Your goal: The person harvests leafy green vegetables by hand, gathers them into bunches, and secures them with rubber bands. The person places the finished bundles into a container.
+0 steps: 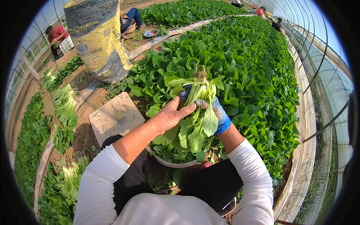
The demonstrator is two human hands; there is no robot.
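A bunch of leafy greens (pixel 198 94) is held between my two hands, pale stems and brown roots uppermost, leaves hanging down. My left hand (pixel 175 109) is bare and lies along the bunch's left side, thumb across the front. On the right, my right hand (pixel 216 111) wears a blue and grey glove and grips the stems; part of it is hidden by leaves. Dark blue fingertips show at the left of the stems. Below the bunch, between my knees, a round basin (pixel 175 164) holds more loose greens.
A dense bed of greens (pixel 242 67) grows ahead and to the right. A flat board (pixel 115 116) lies left of my knee, near a tall yellow and grey sack (pixel 97 42). Pulled bundles (pixel 66 101) lie on the soil at left. A person (pixel 56 38) crouches by a white crate (pixel 66 45).
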